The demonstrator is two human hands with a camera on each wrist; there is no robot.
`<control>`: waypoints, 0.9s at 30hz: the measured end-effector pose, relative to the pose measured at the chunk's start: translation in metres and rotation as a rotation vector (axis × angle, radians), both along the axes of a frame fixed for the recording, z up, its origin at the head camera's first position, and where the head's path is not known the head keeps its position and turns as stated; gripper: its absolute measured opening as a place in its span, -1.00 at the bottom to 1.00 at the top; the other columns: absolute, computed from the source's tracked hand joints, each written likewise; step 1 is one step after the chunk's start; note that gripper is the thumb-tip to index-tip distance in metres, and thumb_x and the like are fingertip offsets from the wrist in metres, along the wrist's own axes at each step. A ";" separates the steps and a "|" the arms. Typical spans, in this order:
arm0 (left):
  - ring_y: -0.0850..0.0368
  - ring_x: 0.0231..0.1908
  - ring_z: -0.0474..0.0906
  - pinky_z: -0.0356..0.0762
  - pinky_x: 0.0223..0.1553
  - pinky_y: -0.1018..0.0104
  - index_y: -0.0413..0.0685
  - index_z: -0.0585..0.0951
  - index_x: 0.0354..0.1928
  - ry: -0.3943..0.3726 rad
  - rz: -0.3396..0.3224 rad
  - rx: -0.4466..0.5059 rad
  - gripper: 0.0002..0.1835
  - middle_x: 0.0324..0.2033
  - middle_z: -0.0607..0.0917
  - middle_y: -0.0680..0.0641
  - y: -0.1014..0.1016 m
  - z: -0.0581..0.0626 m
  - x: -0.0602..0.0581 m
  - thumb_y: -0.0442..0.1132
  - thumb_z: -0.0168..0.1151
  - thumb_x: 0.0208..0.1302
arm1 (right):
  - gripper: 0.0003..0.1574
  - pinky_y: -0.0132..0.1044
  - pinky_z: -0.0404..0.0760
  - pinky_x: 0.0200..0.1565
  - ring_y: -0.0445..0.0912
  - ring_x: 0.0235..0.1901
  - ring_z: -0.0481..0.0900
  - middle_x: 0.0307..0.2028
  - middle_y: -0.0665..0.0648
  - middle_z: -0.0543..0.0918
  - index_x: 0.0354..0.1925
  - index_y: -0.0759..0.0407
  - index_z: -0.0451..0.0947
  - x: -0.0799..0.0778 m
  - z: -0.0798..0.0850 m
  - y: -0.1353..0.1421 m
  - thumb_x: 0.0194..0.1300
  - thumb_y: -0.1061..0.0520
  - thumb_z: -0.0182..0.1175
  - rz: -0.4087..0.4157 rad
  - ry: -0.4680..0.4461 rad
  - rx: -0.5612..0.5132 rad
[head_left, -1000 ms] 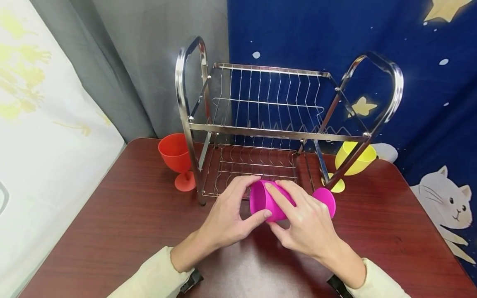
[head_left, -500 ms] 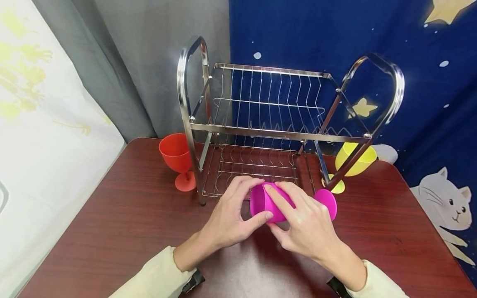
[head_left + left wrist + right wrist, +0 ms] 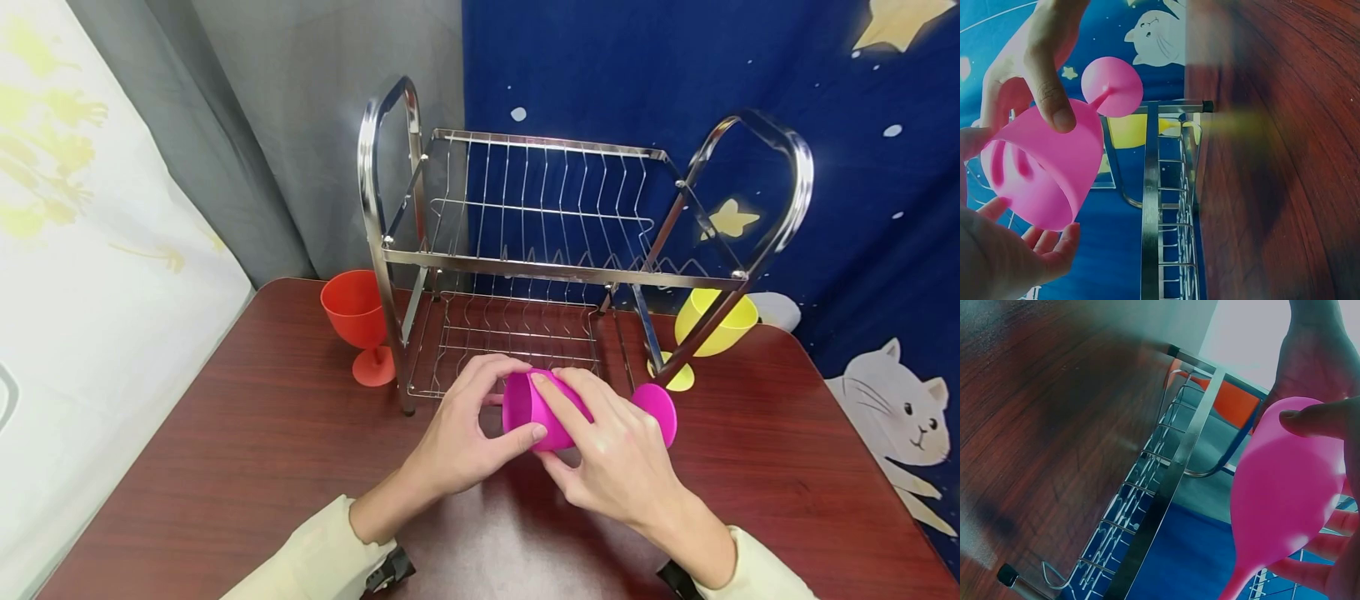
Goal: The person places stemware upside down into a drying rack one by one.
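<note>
A pink plastic goblet (image 3: 551, 432) is tilted on its side between my hands over the table, its mouth toward the left and its round foot (image 3: 655, 410) toward the right. My left hand (image 3: 459, 437) holds it at the rim, thumb on the near side and fingers on the far side. My right hand (image 3: 624, 454) grips the bowl from the right, its fingers spread over the top and the thumb below. In the left wrist view the hollow bowl (image 3: 1038, 187) faces the left hand. The right wrist view shows the bowl's smooth outside (image 3: 1285, 481) narrowing into the stem.
A two-tier chrome dish rack (image 3: 562, 271) stands just behind the hands. Upright at its left is a red goblet (image 3: 356, 312), and a yellow goblet (image 3: 716, 325) stands by its right leg. Curtains hang behind the wooden table (image 3: 247, 467).
Almost nothing differs. Both hands keep their hold on the pink goblet, and it stays tilted in the same place.
</note>
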State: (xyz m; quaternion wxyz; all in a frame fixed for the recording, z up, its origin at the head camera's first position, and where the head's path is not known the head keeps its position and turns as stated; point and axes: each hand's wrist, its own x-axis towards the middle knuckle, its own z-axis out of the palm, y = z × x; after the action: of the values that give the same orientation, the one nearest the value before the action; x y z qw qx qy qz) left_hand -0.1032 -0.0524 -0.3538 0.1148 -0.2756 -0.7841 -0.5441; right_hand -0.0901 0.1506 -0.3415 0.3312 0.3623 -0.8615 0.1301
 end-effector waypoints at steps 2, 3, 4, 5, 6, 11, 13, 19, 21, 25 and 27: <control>0.21 0.12 0.43 0.62 -0.04 0.23 0.15 0.48 0.19 -0.004 -0.004 0.010 -0.38 0.10 0.48 0.13 0.001 0.000 -0.001 -0.12 0.45 0.04 | 0.00 -0.04 0.70 -0.29 0.07 -0.03 0.61 0.06 0.20 0.57 0.26 0.11 0.49 0.000 0.000 0.000 -0.23 -0.10 0.48 0.000 0.003 0.001; 0.21 0.11 0.43 0.62 -0.05 0.23 0.14 0.48 0.19 -0.008 -0.004 0.015 -0.38 0.09 0.49 0.13 0.001 0.000 -0.001 -0.13 0.45 0.04 | 0.00 -0.03 0.70 -0.28 0.07 -0.03 0.61 0.07 0.20 0.57 0.25 0.11 0.49 0.000 -0.001 0.001 -0.23 -0.10 0.48 -0.002 0.002 0.004; 0.21 0.10 0.43 0.62 -0.05 0.22 0.14 0.48 0.20 -0.015 -0.002 0.022 -0.38 0.09 0.50 0.13 0.001 -0.001 -0.001 -0.14 0.45 0.04 | 0.00 -0.03 0.70 -0.27 0.07 -0.01 0.61 0.08 0.20 0.57 0.26 0.11 0.49 0.001 -0.001 0.001 -0.22 -0.11 0.48 -0.004 -0.001 0.008; 0.20 0.10 0.44 0.63 -0.05 0.22 0.14 0.48 0.19 -0.022 0.000 0.027 -0.38 0.08 0.50 0.12 0.001 -0.001 -0.001 -0.15 0.45 0.04 | 0.01 -0.02 0.70 -0.26 0.08 0.00 0.60 0.09 0.21 0.56 0.26 0.12 0.49 0.001 -0.001 0.002 -0.22 -0.11 0.48 -0.006 -0.004 0.011; 0.20 0.09 0.44 0.63 -0.06 0.21 0.14 0.48 0.19 -0.028 0.004 0.031 -0.38 0.08 0.50 0.12 0.001 -0.001 -0.001 -0.16 0.45 0.04 | 0.01 -0.02 0.70 -0.24 0.08 0.01 0.60 0.10 0.21 0.56 0.26 0.12 0.48 0.001 -0.002 0.002 -0.21 -0.12 0.48 -0.009 -0.009 0.015; 0.18 0.09 0.44 0.63 -0.05 0.20 0.20 0.47 0.20 -0.084 0.012 0.066 -0.39 0.07 0.50 0.10 0.003 -0.001 0.000 -0.17 0.42 0.05 | 0.01 0.02 0.67 -0.12 0.09 0.10 0.56 0.16 0.20 0.53 0.28 0.11 0.46 0.002 -0.003 0.003 -0.18 -0.14 0.48 -0.013 -0.031 0.027; 0.16 0.09 0.44 0.63 -0.04 0.20 0.20 0.47 0.19 -0.114 0.008 0.093 -0.40 0.07 0.50 0.08 0.003 -0.001 0.001 -0.19 0.42 0.06 | 0.02 0.04 0.65 -0.06 0.11 0.14 0.53 0.18 0.21 0.52 0.28 0.11 0.46 0.002 -0.003 0.003 -0.18 -0.13 0.48 -0.008 -0.034 0.028; 0.13 0.08 0.43 0.62 -0.01 0.21 0.16 0.47 0.19 -0.182 -0.016 0.165 -0.40 0.05 0.50 0.04 0.002 -0.002 0.000 -0.24 0.41 0.07 | 0.01 0.08 0.60 0.02 0.13 0.18 0.49 0.21 0.22 0.51 0.31 0.09 0.43 0.003 -0.003 0.003 -0.15 -0.11 0.45 0.013 -0.022 0.026; 0.10 0.09 0.43 0.62 -0.01 0.19 0.12 0.47 0.20 -0.197 -0.023 0.183 -0.40 0.05 0.50 0.02 0.001 -0.001 0.000 -0.24 0.40 0.08 | 0.00 0.09 0.59 0.03 0.14 0.19 0.48 0.22 0.23 0.50 0.32 0.09 0.42 0.003 -0.003 0.002 -0.13 -0.11 0.43 0.029 -0.014 0.016; 0.00 0.10 0.44 0.63 -0.01 0.15 0.04 0.45 0.22 -0.246 -0.038 0.223 -0.41 0.07 0.50 -0.01 0.000 0.000 0.000 -0.25 0.38 0.11 | -0.13 0.13 0.56 0.07 0.17 0.21 0.46 0.23 0.26 0.49 0.33 0.11 0.41 0.003 -0.003 0.001 0.09 -0.17 0.26 0.061 0.002 -0.013; -0.05 0.10 0.44 0.63 -0.02 0.15 0.00 0.44 0.23 -0.273 -0.039 0.237 -0.41 0.06 0.50 -0.03 0.000 0.001 -0.001 -0.25 0.37 0.12 | -0.22 0.14 0.54 0.07 0.18 0.20 0.46 0.23 0.27 0.49 0.32 0.12 0.42 0.003 -0.004 0.001 0.23 -0.22 0.12 0.075 0.013 -0.032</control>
State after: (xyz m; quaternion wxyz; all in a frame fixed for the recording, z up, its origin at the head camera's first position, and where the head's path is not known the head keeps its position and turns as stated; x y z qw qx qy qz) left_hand -0.1041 -0.0528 -0.3533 0.0285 -0.1987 -0.7173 -0.6673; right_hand -0.0873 0.1512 -0.3452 0.3375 0.3897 -0.8430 0.1537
